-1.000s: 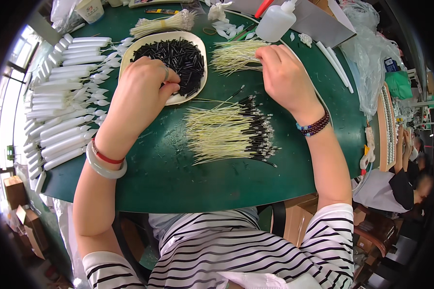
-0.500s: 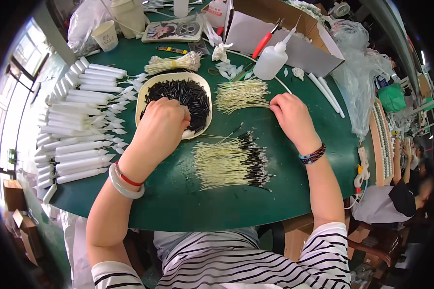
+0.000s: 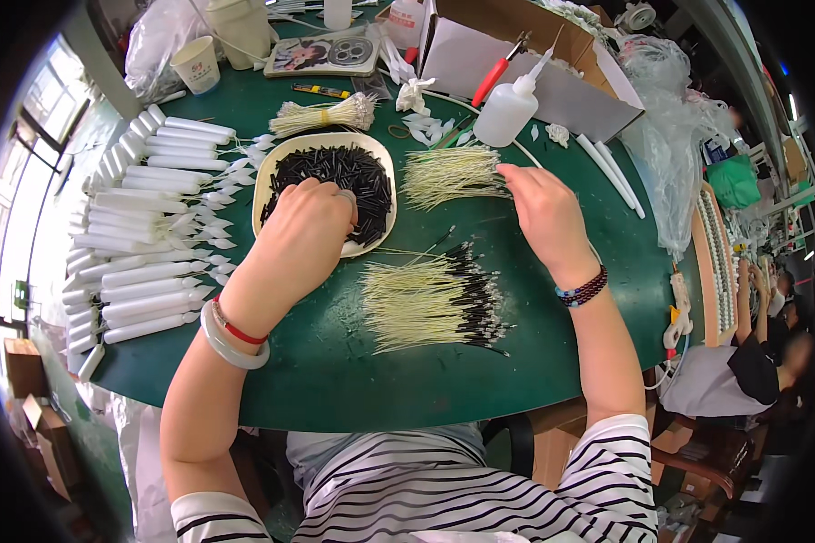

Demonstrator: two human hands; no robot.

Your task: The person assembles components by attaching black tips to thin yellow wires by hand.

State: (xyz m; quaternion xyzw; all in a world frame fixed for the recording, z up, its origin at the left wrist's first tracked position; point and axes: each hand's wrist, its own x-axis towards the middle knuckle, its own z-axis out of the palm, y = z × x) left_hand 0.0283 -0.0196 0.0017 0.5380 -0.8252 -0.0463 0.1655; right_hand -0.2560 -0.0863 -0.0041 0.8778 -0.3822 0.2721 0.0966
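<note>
My left hand (image 3: 308, 222) reaches into a cream tray (image 3: 390, 210) heaped with short black tubes (image 3: 340, 172). Its fingers are bent together among the tubes, and the fingertips are hidden. At the right end of a pile of thin pale wires (image 3: 448, 176), my right hand (image 3: 548, 208) has its fingers drawn together against the wire ends. Whatever lies between those fingertips is too small to make out. Closer to me, between my forearms, lies a second bundle of pale wires (image 3: 407, 308), with black sleeves (image 3: 475, 299) on their right ends.
White candle-shaped sticks (image 3: 154, 281) with flame-shaped tips lie stacked at left. Behind the tray is a tied wire bundle (image 3: 326, 115). A white squeeze bottle (image 3: 507, 113), red-handled pliers (image 3: 498, 72) and an open carton (image 3: 534, 68) stand at the back. Another person (image 3: 729, 376) sits far right.
My right hand has shifted slightly up and left along the right end of the upper wire pile. My left hand stays in the tray, with its fingers moved a little among the tubes.
</note>
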